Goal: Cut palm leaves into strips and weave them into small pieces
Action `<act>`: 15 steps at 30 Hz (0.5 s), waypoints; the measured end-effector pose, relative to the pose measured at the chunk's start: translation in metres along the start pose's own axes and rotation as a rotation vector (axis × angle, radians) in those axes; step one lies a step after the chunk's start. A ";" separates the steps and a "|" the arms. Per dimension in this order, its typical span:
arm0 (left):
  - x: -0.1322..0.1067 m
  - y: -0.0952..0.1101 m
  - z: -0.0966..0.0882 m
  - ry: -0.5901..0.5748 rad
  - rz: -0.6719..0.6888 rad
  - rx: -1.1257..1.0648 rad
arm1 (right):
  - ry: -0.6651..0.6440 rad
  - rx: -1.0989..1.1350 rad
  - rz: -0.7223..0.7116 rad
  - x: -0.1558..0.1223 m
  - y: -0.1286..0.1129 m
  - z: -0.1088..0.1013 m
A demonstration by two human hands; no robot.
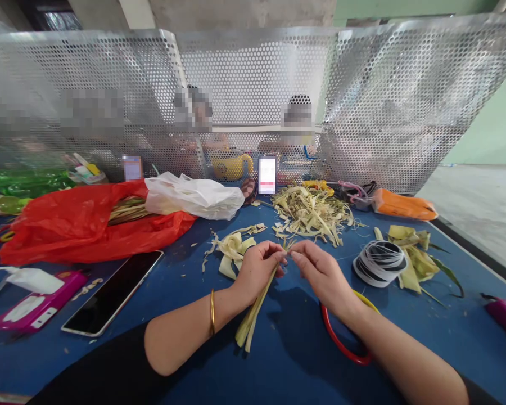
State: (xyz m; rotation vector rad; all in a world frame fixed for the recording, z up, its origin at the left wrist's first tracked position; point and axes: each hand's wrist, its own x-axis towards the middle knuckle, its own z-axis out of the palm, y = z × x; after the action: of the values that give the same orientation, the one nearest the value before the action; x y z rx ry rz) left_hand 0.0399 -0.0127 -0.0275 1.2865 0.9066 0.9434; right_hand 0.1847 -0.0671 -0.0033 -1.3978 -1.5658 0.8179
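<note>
My left hand [262,269] is closed round a small bundle of pale green dried leaf strips [253,320], whose long ends trail down toward me. At the top of the bundle, my right hand [318,271] pinches with thumb and forefinger close to the strip tips; what exactly lies between those fingers is too small to make out. Under my right wrist lie scissors with red and yellow handle loops [346,354], partly hidden by the arm. A spool of white thread [379,263] stands to the right of that hand. Loose curled leaf pieces [231,250] lie beyond my left hand.
A heap of leaf scraps [312,211] sits farther back. At left are a red plastic bag [80,225] with strips inside, a white bag [194,196], a dark phone [113,292] and a purple device [40,304]. A perforated metal screen [253,62] closes the back, with people behind it.
</note>
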 end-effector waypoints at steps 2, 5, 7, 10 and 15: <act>0.001 0.001 0.002 0.055 -0.058 -0.058 | 0.065 -0.290 -0.023 0.001 0.002 -0.007; 0.001 0.001 0.003 0.102 -0.114 -0.103 | -0.016 -0.574 -0.029 0.004 0.006 -0.014; 0.000 0.000 0.004 0.107 -0.133 -0.118 | -0.109 -0.631 -0.043 0.005 0.008 -0.015; 0.000 -0.003 0.003 0.099 -0.145 -0.114 | -0.132 -0.541 -0.069 0.006 0.009 -0.014; 0.000 -0.007 0.001 0.011 -0.134 0.021 | -0.001 -0.232 -0.189 0.009 0.012 -0.011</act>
State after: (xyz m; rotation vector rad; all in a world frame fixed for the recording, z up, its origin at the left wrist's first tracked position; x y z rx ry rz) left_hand 0.0410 -0.0130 -0.0348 1.2230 1.0007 0.8387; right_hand 0.1996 -0.0568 -0.0073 -1.3833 -1.8074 0.5365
